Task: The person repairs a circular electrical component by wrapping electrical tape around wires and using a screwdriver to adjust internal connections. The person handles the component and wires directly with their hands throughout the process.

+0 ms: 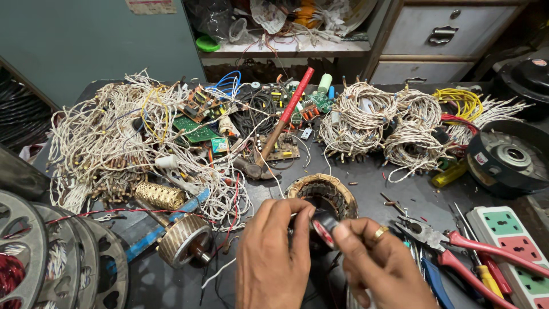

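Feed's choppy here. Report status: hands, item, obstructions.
Left hand and right hand both pinching a black tape roll. Wound stator just behind. Red-handled pliers beside the right hand, wire bundles crowding the left.

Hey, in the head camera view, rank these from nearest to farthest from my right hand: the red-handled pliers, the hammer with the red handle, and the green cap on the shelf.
From the right hand:
1. Red-handled pliers, just to its right on the table.
2. Hammer, up and left, lying across the circuit boards.
3. Green cap, farthest, on the shelf behind the table.

Teal wall [86, 40], cluttered shelf [280, 48], grey metal drawers [446, 34], dark workbench [372, 183]
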